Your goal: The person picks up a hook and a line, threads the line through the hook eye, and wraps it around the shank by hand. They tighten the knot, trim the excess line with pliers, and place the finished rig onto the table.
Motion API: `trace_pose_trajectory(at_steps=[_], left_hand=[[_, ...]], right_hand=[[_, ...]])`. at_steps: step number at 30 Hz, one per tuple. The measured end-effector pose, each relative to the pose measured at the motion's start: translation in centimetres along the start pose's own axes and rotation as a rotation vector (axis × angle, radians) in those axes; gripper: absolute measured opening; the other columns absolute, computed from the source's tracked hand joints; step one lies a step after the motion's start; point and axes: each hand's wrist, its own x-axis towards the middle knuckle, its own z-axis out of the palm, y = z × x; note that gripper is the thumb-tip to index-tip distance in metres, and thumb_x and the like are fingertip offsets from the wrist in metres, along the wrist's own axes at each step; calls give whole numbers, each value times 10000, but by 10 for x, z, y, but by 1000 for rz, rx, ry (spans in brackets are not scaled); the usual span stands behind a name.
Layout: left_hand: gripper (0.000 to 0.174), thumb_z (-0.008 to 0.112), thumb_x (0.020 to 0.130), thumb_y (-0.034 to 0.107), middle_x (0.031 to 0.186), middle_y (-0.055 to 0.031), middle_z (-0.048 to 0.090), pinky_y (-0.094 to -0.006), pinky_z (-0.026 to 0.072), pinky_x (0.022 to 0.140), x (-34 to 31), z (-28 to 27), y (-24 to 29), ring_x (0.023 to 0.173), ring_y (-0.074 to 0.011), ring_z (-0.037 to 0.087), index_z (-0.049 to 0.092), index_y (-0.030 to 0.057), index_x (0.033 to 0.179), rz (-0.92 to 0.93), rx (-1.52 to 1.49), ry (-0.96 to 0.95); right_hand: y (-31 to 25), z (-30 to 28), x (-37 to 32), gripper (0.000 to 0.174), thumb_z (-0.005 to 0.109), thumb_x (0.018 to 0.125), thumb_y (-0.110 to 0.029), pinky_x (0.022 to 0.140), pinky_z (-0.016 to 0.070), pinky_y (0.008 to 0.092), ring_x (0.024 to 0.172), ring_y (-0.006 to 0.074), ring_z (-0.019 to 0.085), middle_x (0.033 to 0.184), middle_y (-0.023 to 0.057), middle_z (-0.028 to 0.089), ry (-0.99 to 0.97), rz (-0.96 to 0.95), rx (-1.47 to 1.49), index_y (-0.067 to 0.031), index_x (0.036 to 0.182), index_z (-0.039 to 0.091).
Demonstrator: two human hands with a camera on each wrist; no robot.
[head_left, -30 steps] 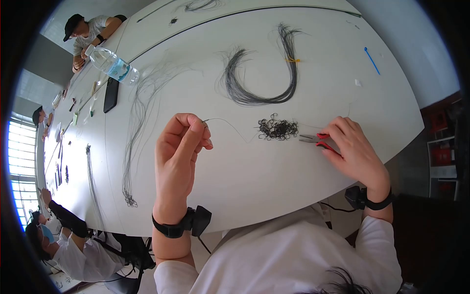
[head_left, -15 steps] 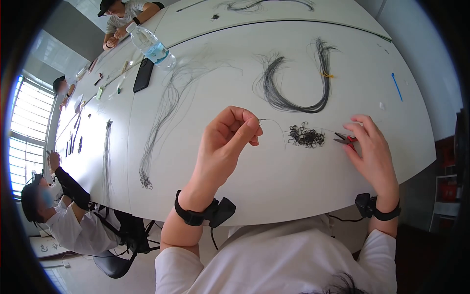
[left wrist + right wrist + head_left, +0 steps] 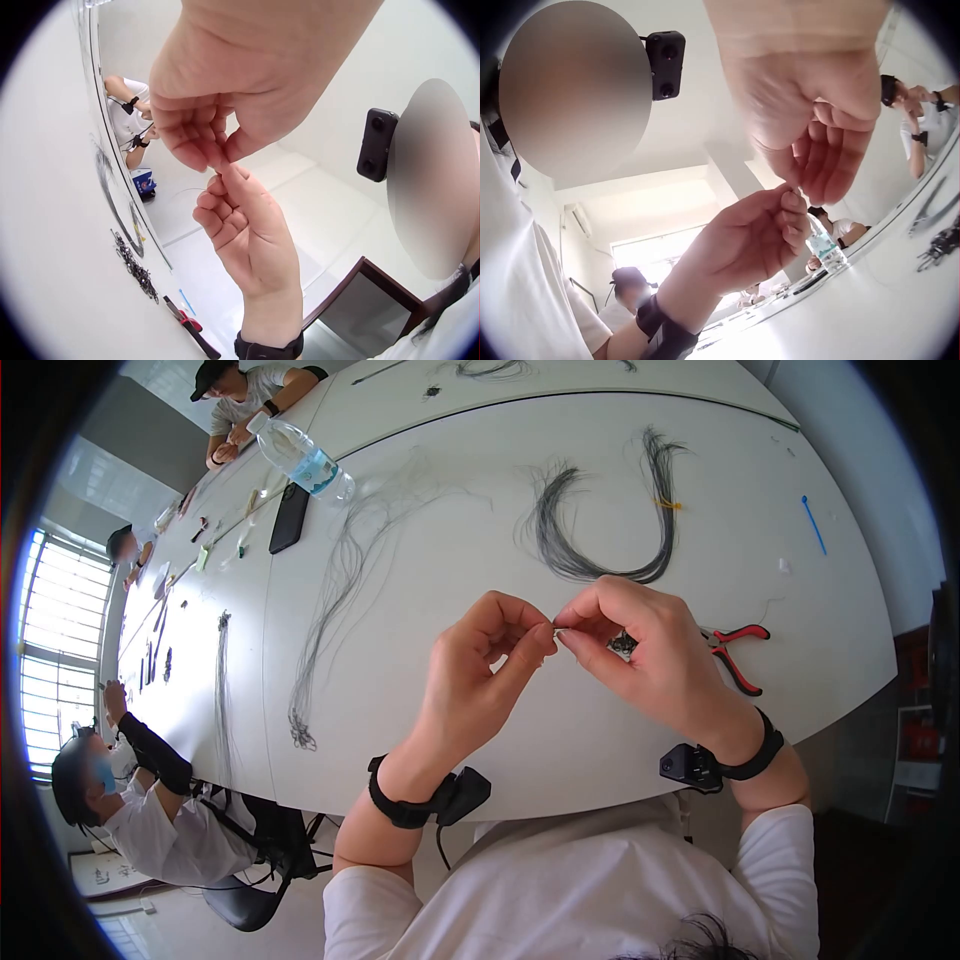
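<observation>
My left hand pinches the end of a thin dark line between thumb and index finger, well above the white table. My right hand meets it there, its thumb and index finger pinching the same spot. The fingertips of both hands hide most of the line; a fine length of it trails off in the left wrist view. Below my right hand lies a pile of small black curled pieces, partly covered in the head view. Red-handled pliers lie spread on the table, right of that pile.
A U-shaped bundle of dark strands tied with yellow lies ahead. Looser strands stretch to the left, near a phone and a water bottle. A blue stick lies far right. Other people sit along the table.
My right hand has let go of the pliers, leaving them on the table, and has moved left to my left hand. The left hand keeps its pinch on the thin line.
</observation>
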Motion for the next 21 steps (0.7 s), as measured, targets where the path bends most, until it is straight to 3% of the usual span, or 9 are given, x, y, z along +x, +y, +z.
trace_pose_trajectory(at_steps=[5, 13, 21], left_hand=[[112, 620, 980, 91, 894, -31, 645, -242, 501, 733, 1, 2, -1, 830, -83, 610, 586, -13, 1006, 8, 55, -1], [158, 584, 1006, 129, 911, -64, 675, -232, 507, 685, 3, 5, -9, 787, -90, 618, 600, -29, 1002, 25, -87, 22], [151, 566, 1008, 107, 997, -63, 667, -237, 516, 672, 3, 0, -8, 839, -87, 599, 591, -27, 1072, -29, 21, -70]], right_hand=[[7, 0, -1, 73, 668, 873, -11, 560, 505, 295, 648, 179, 646, 789, 78, 653, 11, -68, -76, -17, 870, 596], [9, -5, -2, 58, 659, 880, -18, 551, 494, 283, 647, 180, 644, 740, 72, 643, 30, -23, 0, -13, 848, 611], [10, -10, -4, 51, 659, 892, -28, 570, 501, 267, 664, 152, 649, 749, 65, 659, 15, 48, 61, -12, 857, 626]])
